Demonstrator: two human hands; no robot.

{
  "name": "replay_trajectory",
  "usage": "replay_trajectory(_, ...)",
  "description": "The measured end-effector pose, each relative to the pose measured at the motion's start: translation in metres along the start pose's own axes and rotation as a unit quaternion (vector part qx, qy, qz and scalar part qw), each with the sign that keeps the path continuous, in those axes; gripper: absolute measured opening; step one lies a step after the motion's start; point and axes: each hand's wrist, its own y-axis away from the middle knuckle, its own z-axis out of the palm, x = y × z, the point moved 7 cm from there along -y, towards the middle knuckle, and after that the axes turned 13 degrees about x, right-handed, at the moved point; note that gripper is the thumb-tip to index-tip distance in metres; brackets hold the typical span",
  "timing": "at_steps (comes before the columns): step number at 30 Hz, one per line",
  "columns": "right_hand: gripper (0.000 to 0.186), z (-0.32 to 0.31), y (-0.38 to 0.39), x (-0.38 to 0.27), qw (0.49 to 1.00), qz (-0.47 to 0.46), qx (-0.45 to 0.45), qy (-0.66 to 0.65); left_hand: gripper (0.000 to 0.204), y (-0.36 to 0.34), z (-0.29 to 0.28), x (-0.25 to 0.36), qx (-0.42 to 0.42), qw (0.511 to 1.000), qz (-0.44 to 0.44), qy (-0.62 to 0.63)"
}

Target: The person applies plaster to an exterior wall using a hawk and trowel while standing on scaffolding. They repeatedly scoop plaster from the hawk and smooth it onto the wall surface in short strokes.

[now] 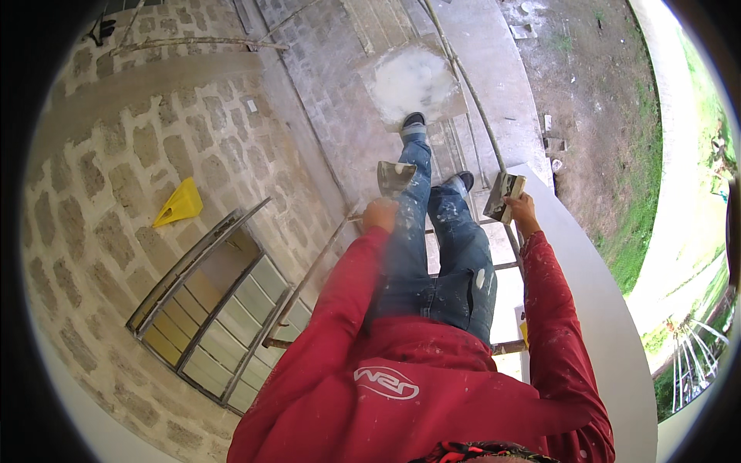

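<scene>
My left hand (380, 214) is closed on a putty knife (397, 179), its broad blade pointing away from me above my left thigh. The handle is mostly hidden in my fist. Farther right, my right hand (523, 213) grips a second, wide scraper (503, 197) by its edge; pale and dark smears of filler mark it. Both tools are held apart from each other and in front of my legs. My red sleeves and blue jeans (463, 239) carry white splashes.
Wooden poles (482, 116) and rungs surround my legs. A board with white powder (413, 81) lies beyond my foot. On the left are a block wall (116, 154), a yellow object (181, 202) and a metal-framed louvred window (220, 309). A smooth pale surface (579, 293) curves along my right.
</scene>
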Motion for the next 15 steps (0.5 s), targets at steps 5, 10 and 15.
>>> replay_trajectory(5,0.033,0.074,-0.027,-0.068,0.985,-0.084,-0.004,0.15,0.046,0.002,0.018,0.005,-0.06,0.996,0.063,0.005)
replay_trajectory(10,0.037,0.116,-0.015,-0.099,0.985,-0.082,-0.029,0.147,0.08,-0.024,-0.001,-0.001,-0.145,0.987,0.039,0.048)
replay_trajectory(15,0.039,0.096,0.008,-0.103,0.983,-0.077,-0.005,0.169,0.078,-0.04,-0.036,-0.019,-0.12,0.991,0.064,0.011)
